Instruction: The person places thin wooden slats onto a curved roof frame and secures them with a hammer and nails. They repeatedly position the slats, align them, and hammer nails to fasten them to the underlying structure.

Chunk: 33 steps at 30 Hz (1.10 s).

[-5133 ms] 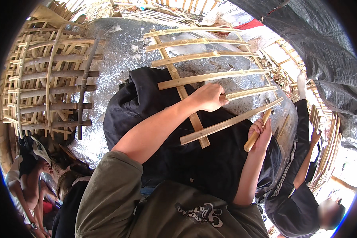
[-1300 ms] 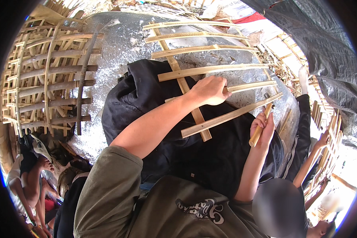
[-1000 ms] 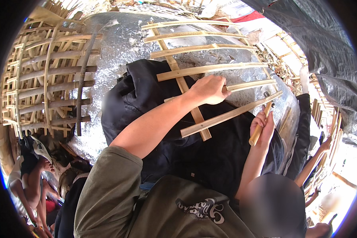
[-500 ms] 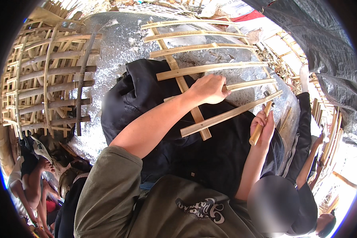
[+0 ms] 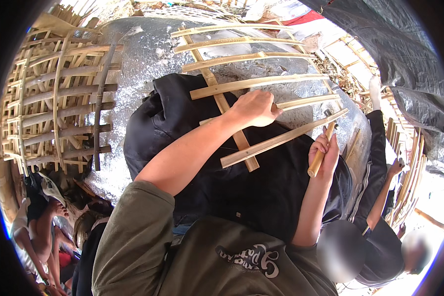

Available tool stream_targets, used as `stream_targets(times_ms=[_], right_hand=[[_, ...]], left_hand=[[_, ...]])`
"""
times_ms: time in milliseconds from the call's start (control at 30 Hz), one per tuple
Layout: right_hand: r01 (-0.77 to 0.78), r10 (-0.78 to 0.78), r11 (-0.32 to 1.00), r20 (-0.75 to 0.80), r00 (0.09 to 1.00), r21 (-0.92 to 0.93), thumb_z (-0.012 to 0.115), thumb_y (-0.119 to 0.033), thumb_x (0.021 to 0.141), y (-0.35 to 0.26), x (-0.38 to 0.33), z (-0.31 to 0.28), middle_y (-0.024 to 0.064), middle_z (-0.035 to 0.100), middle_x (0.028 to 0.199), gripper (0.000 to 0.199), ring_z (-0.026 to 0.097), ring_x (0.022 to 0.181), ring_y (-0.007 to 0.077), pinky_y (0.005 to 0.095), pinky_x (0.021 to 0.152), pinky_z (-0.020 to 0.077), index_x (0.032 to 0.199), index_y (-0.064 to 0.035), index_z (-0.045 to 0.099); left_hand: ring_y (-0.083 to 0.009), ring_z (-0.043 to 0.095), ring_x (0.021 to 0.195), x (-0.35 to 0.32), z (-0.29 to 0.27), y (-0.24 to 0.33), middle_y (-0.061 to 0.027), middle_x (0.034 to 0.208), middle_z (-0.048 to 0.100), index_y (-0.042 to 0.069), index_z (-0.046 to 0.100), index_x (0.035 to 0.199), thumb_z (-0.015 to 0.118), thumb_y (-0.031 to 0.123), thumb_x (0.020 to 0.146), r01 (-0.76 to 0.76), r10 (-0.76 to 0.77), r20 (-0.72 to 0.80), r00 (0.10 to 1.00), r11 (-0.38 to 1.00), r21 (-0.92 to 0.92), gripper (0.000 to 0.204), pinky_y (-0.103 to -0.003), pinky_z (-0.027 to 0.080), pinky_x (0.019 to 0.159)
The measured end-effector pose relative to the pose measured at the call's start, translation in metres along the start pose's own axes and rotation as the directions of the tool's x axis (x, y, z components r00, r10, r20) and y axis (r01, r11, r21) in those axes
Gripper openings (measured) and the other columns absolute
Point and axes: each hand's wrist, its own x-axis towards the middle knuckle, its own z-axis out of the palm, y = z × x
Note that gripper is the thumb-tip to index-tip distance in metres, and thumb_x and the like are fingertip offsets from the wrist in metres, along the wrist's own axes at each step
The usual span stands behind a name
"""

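A ladder-like bamboo frame (image 5: 244,142) lies across my lap, with several pale slats crossing two long rails. My left hand (image 5: 257,108) is closed around its second-nearest bamboo slat (image 5: 311,102), over the left rail; the palm hides part of that slat. In my right hand (image 5: 325,152) is a hammer (image 5: 317,162), gripped by its round wooden handle. Its dark metal head is partly hidden by the right end of the nearest slat (image 5: 281,138). Dark cloth (image 5: 207,187) covers my legs beneath the frame.
Stacked bamboo lattice panels (image 5: 59,103) stand at the left. Silvery sheeting (image 5: 138,54) spreads under the work, and a dark tarp (image 5: 404,49) hangs at upper right. A co-worker in dark clothes (image 5: 380,251) sits close on my right; other people's limbs (image 5: 42,232) show at lower left.
The view shifts slightly, so the frame and both hands appear a little further left. My grips stay the same. The co-worker at right has shifted position.
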Motion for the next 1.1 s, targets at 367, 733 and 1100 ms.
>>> stream_targets(times_ms=[367, 733, 1100], right_hand=[[0.042, -0.041, 0.999, 0.014, 0.999, -0.021, 0.054, -0.022, 0.107, 0.002, 0.001, -0.002, -0.0022, 0.041, 0.078, 0.033, 0.039, 0.057, 0.0014, 0.0169, 0.050, 0.0369, 0.121, 0.0077, 0.051], [0.038, -0.038, 0.999, 0.026, 0.999, -0.024, 0.054, -0.020, 0.107, 0.002, -0.001, -0.001, -0.0027, 0.040, 0.077, 0.033, 0.039, 0.058, 0.0015, 0.0169, 0.051, 0.0369, 0.123, 0.0082, 0.049], [-0.010, 0.010, 1.000, 0.009, 1.000, -0.005, 0.049, -0.027, 0.109, 0.000, -0.006, -0.003, -0.0035, 0.039, 0.074, 0.032, 0.038, 0.058, 0.0024, 0.0172, 0.051, 0.0368, 0.124, 0.0013, 0.048]], left_hand=[[-0.0397, 0.070, 0.100, 0.002, 0.002, -0.001, -0.0253, 0.100, 0.073, -0.004, 0.071, 0.110, 0.063, 0.042, 0.097, -0.012, 0.015, -0.038, 0.999, 0.998, 0.057, 0.049, -0.047, 0.055, 0.090], [-0.0414, 0.071, 0.092, -0.002, 0.006, -0.001, -0.0241, 0.090, 0.072, -0.003, 0.070, 0.100, 0.063, 0.037, 0.097, -0.094, 0.099, -0.091, 0.991, 0.994, 0.058, 0.040, -0.049, 0.056, 0.083], [-0.0417, 0.071, 0.076, -0.009, 0.019, -0.003, -0.0207, 0.075, 0.069, -0.001, 0.066, 0.088, 0.065, 0.030, 0.097, -0.209, 0.251, -0.209, 0.945, 0.957, 0.203, 0.032, -0.051, 0.058, 0.069]])
